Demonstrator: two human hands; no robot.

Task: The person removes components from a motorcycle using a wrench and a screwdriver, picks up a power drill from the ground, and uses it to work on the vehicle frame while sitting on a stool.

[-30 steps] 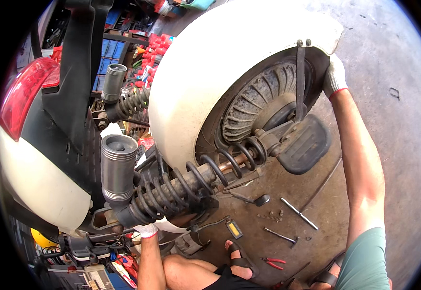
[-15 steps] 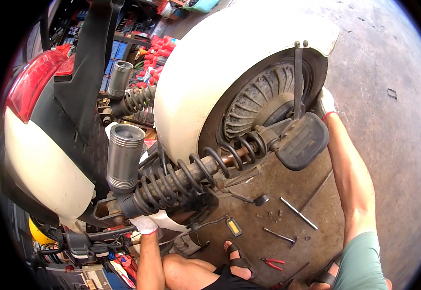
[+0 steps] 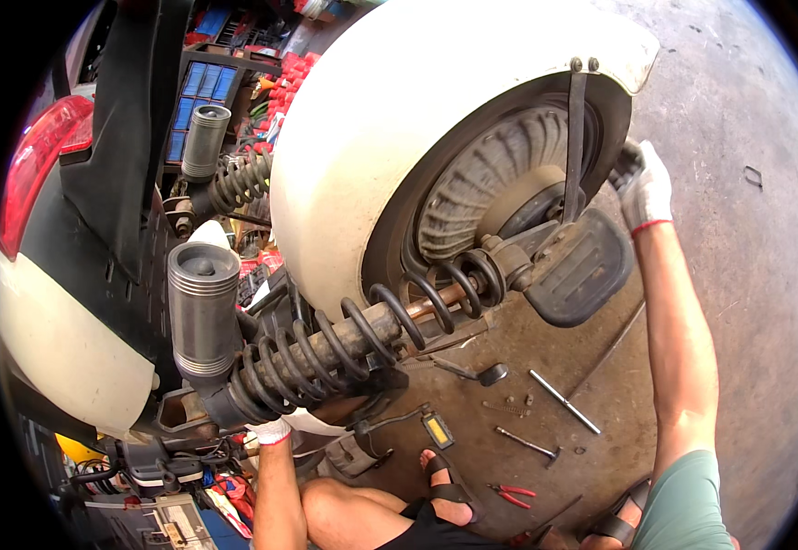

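Observation:
My right hand (image 3: 645, 188), in a white glove with grimy fingers, is at the right side of the tyre (image 3: 612, 128), under a cream mudguard (image 3: 353, 137); whether it grips the tyre is unclear. The ribbed hub (image 3: 482, 174) looks motion-blurred. A black footrest (image 3: 578, 270) sits beside my right wrist. A coil-spring shock (image 3: 335, 353) with a grey canister (image 3: 205, 312) crosses toward the vehicle's rear body (image 3: 73, 339). My gloved left hand (image 3: 268, 434) reaches under the shock's lower mount; its fingers are hidden.
Below lie a chrome bar (image 3: 564, 401), a T-shaped tool (image 3: 527, 444), red pliers (image 3: 515, 495) and small parts (image 3: 509, 406) on the concrete floor (image 3: 748, 302), near my sandalled feet. A blue compartment rack (image 3: 199, 92) and red items (image 3: 293, 78) are crowded behind the vehicle.
My right hand dipped along the tyre, then rose slightly and moved outward. The hub's ribs have become blurred. My left hand stays low; the whole view has shifted a little.

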